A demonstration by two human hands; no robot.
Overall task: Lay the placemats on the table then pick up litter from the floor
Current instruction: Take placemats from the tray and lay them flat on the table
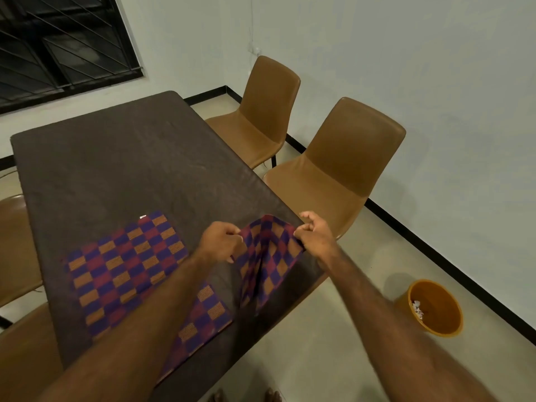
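The left hand (222, 242) and the right hand (314, 236) each pinch a top corner of a checkered placemat (268, 262), holding it up so it sags and hangs over the right part of the dark desk (116, 163). A second checkered placemat (130, 271) lies flat on the desk to its left. On the floor (333, 343) stands an orange bin (435, 309) with crumpled paper (417, 309) inside. Brown chairs (342, 169) stand beside the desk.
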